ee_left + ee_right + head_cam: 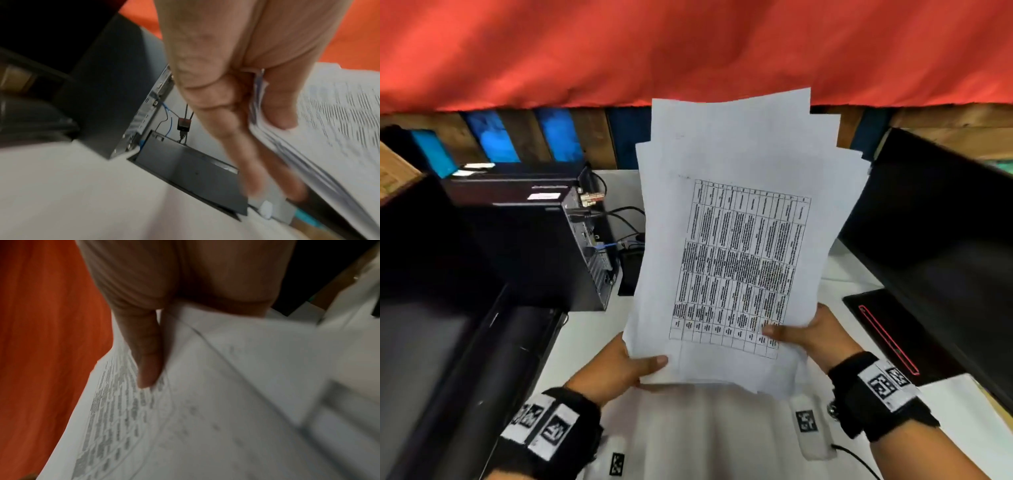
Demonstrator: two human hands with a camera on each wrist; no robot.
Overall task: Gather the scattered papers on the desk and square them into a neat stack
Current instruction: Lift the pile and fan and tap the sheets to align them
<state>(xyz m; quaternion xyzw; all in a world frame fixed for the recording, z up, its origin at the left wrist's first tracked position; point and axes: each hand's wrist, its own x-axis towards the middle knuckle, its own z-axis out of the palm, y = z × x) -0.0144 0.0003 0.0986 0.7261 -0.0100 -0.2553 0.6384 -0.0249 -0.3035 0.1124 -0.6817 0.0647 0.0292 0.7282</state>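
A bundle of white papers (736, 219) is held upright above the white desk (585, 342), its sheets fanned unevenly at the top. The front sheet carries a printed table. My left hand (619, 366) grips the lower left corner, thumb on the front and fingers behind. My right hand (811, 332) pinches the lower right edge, thumb across the table print. In the left wrist view the thumb (279, 110) presses on the papers (329, 129) with the fingers (232, 129) behind. The right wrist view shows the thumb (148, 363) on the papers (205, 402). The sheets' backs are hidden.
A black computer case (534, 246) with cables stands at the left. A dark monitor (431, 308) is at the near left and another dark screen (941, 240) at the right. A black pad with a red outline (887, 335) lies at the right. Red cloth (688, 44) hangs behind.
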